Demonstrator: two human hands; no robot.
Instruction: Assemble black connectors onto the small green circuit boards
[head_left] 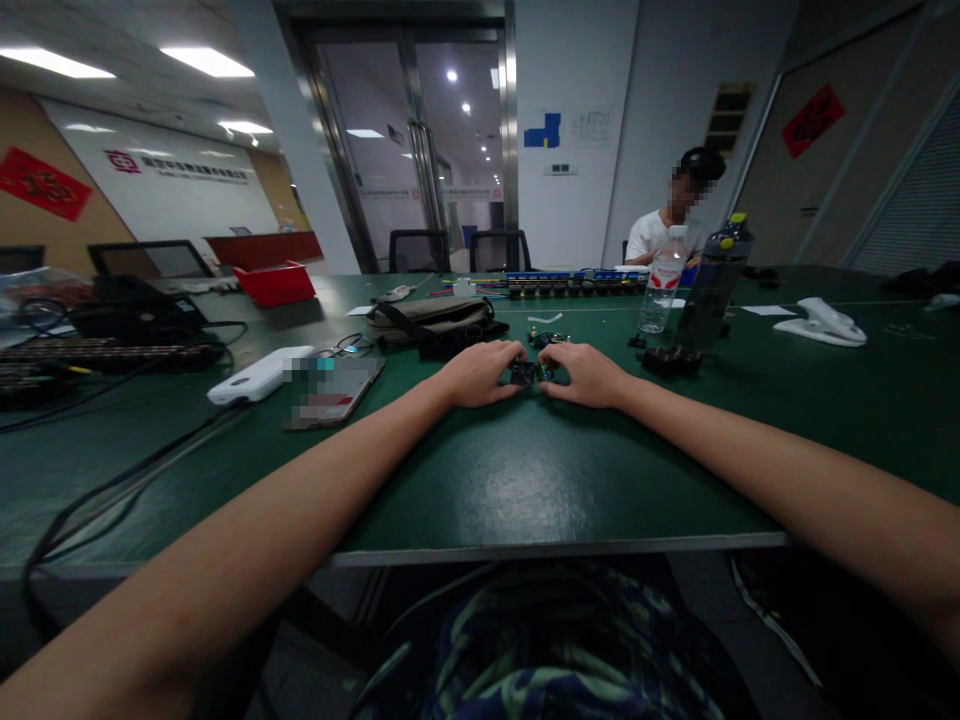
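Note:
My left hand [484,373] is closed on a small black block-shaped part [522,373], held between thumb and fingers just above or on the green table [525,470]. My right hand [585,374] pinches a small green circuit board [544,372]. The two pieces are side by side, very close together; whether they touch I cannot tell. Just beyond my fingers lie more small green circuit boards [547,340]. Fingertips partly cover both held pieces.
Left of my hands are a khaki-and-black bag [435,322], a phone [334,393] and a white power bank [259,374] with cables. To the right stand a clear bottle [663,285], a dark bottle [712,290] and a white plastic piece [821,322]. A person [667,225] sits across the table.

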